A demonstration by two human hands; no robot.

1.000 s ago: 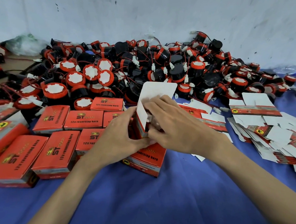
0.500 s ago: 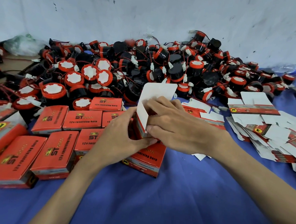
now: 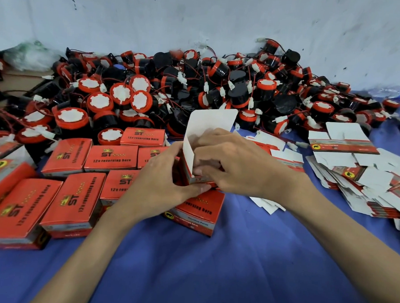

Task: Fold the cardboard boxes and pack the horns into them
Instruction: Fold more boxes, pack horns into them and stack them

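Near: blue cloth [image 3: 211,267]. Left hand [image 3: 162,184] grips open box [image 3: 191,160] at centre, fingers curled round its side; right hand [image 3: 235,167] fingers curled into box mouth, lid flap [image 3: 210,119] up. Approx. a dozen closed boxes [image 3: 76,198] to the left, done. Flat blanks [image 3: 355,173] to the right, unfolded. Far: large horn pile [image 3: 221,87] unpacked. Est. well under half complete.

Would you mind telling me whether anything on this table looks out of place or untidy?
A clear plastic bottle lies on its side at the far right by the wall, behind the horn pile. The flat box blanks on the right have slid into a loose, fanned heap.
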